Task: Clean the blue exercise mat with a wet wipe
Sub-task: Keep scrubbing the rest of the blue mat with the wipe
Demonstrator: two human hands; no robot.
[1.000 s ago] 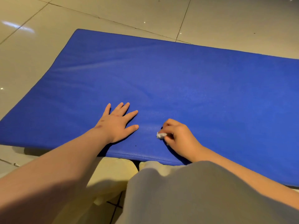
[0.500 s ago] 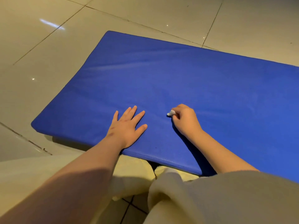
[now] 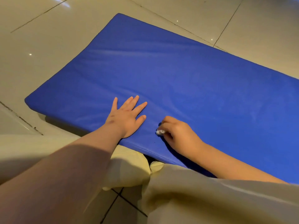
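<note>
The floor (image 3: 40,59) is pale tile, and the mat (image 3: 186,81) lies flat on it, its left corners in view and its right end running out of sight. My left hand (image 3: 126,117) rests palm down near the mat's near edge, fingers straight and spread. Just beside it to the right, close to the same edge, my right hand (image 3: 176,135) has its fingers curled, pinching a small balled white wipe (image 3: 160,132) against the mat. My pale clothing (image 3: 210,199) covers the near side.

Blue exercise mat (image 3: 186,75) flat on floor, small balled white wet wipe (image 3: 160,132) near front edge
</note>
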